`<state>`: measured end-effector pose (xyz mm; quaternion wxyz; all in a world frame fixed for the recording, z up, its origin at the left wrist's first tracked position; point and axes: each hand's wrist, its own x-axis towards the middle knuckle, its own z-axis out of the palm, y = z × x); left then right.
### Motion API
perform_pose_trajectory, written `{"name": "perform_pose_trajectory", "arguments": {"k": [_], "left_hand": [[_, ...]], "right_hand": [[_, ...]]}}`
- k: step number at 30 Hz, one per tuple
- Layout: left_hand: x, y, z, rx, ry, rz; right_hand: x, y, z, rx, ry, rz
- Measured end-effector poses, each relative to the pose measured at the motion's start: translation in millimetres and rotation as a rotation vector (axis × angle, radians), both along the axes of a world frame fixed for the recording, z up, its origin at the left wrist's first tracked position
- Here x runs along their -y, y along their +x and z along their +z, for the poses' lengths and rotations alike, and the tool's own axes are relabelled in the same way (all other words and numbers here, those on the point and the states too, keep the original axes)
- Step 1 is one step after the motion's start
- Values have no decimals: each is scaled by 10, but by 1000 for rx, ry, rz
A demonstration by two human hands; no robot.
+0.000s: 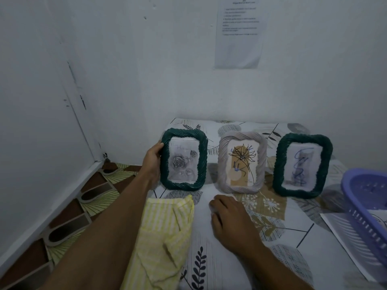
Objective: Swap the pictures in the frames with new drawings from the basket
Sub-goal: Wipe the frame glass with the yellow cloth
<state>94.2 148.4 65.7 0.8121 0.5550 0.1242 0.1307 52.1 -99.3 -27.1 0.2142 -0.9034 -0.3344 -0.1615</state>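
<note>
White walls meet in a corner at the upper left of the frame, with a printed sheet (pixel 238 32) stuck to the back wall at the upper middle. Below, a leaf-patterned cloth (pixel 226 256) covers the desk, and patterned floor tiles (pixel 69 222) show at the lower left.

Three picture frames stand upright in a row across the middle. The left green frame (pixel 184 159) shows a grey rose picture; the left hand (pixel 151 164) grips its left edge, thumb on the front rim, fingers hidden behind. Just beside it stands a pale frame (pixel 241 162) with a scribbled flower drawing, and further right a second green frame (pixel 303 165) with a blue scribble.

The right hand (pixel 228 218) rests palm down on the cloth at the centre, below the pale frame, fingers loosely curled and holding nothing. A yellow striped towel (pixel 165 239) lies crumpled at the lower middle. At the right edge, a purple plastic basket (pixel 366 210) sits partly over a sheet of paper (pixel 343 231).
</note>
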Motion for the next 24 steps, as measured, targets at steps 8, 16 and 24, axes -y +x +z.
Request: {"name": "perform_pose_trajectory", "arguments": {"k": [8, 16, 24], "left_hand": [[-1, 52, -49, -28, 53, 9], [122, -309, -278, 64, 1068, 448], [858, -912, -784, 53, 1626, 57]], "right_hand": [[9, 11, -20, -23, -1, -10], [-4, 37, -44, -27, 8, -5], [144, -5, 82, -55, 161, -73]]}}
